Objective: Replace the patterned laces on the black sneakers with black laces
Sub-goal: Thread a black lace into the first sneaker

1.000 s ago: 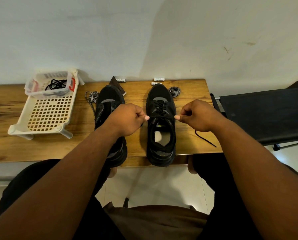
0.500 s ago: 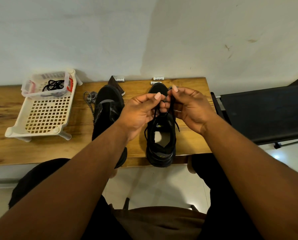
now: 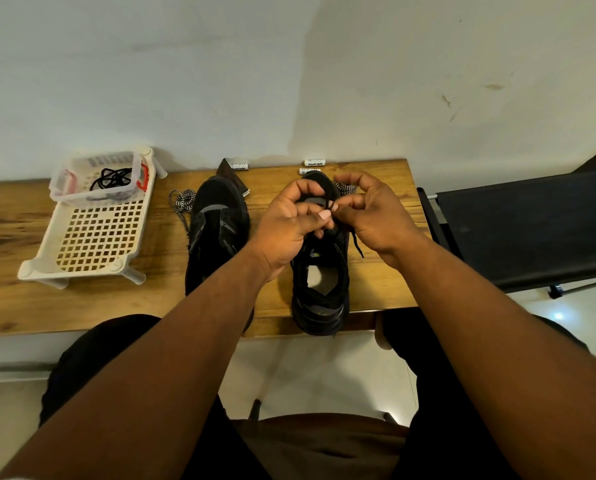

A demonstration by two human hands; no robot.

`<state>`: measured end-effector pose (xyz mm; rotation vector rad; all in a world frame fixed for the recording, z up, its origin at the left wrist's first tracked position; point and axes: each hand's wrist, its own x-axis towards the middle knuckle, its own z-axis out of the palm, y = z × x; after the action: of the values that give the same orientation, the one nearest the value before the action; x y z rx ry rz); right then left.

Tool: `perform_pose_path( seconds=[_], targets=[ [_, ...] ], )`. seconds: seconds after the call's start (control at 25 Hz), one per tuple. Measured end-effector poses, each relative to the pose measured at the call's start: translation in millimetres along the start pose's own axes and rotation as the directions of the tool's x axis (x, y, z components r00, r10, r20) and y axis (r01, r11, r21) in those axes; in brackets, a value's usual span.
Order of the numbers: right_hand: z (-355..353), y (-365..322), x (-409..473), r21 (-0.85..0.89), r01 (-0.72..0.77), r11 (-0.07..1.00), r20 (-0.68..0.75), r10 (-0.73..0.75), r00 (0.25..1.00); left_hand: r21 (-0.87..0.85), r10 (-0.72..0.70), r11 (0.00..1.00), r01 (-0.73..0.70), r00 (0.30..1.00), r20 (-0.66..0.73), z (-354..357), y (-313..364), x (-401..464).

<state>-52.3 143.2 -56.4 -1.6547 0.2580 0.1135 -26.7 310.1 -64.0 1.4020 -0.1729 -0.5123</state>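
Note:
Two black sneakers stand on the wooden table [image 3: 19, 306], toes toward the wall. The right sneaker [image 3: 321, 282] carries a black lace [image 3: 357, 245]. Over its lacing my left hand [image 3: 289, 223] and my right hand [image 3: 376, 213] meet, each pinching a part of that lace; one end hangs down beside the shoe's right side. The left sneaker [image 3: 217, 230] has no lace that I can see. One patterned black-and-white lace [image 3: 182, 202] lies left of it, and another patterned lace [image 3: 347, 187] peeks out behind my right hand.
A white perforated tray [image 3: 92, 237] sits at the left, with a clear plastic box [image 3: 99, 181] holding a black lace [image 3: 113, 178]. Small white labels [image 3: 314, 163] lie by the wall. A black bench [image 3: 525, 223] stands right of the table. My knees are under the front edge.
A second ago my hands were pulling the lace ends apart sideways. They then came together over the right sneaker's lacing and now work the lace between fingertips.

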Motion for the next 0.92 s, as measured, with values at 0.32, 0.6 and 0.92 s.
perform_pose_path(
  seconds=[0.32,0.6,0.92],
  targets=[
    [-15,-1,-2,-0.301,0.238,0.923,0.333,-0.132,0.934,0.064,-0.088,0.994,0.086,0.996,0.028,-12,-3,4],
    [3,9,-3,-0.109,0.154,0.982,0.029,-0.151,0.988,0.175,-0.069,0.983,0.063,0.997,0.029,-11,-5,7],
    [-3,14,-1,-0.687,0.387,0.614,0.121,-0.429,0.895,0.237,-0.019,0.970,0.058,0.986,-0.164,-4,3,6]
  ],
)
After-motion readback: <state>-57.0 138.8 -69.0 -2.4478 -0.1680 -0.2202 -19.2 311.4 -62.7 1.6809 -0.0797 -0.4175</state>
